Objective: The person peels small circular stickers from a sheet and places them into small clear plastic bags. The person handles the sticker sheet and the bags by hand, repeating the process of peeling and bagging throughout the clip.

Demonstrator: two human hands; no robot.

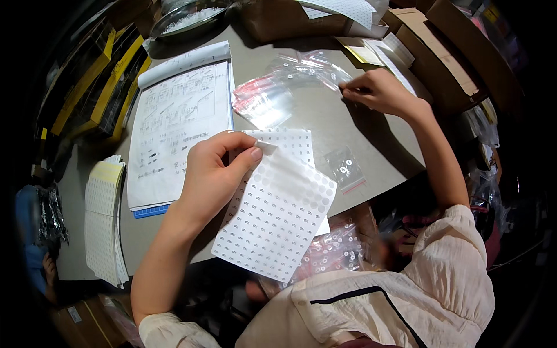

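My left hand pinches the top edge of a white sheet of round stickers, which hangs tilted over the table's near edge. Some spots along that sheet's upper right are bare circles. Under it lies a second sticker sheet. My right hand is closed in a pinch at the right end of a fanned row of small clear bags holding white rings. What its fingertips hold, if anything, is too small to tell. Nearer to me lies a single bag with white rings.
Clear bags with red edges lie mid-table beside an open clipboard of papers. More sticker sheets sit at the left edge. A metal bowl of white pieces and cardboard boxes stand behind. Below the near edge are filled bags.
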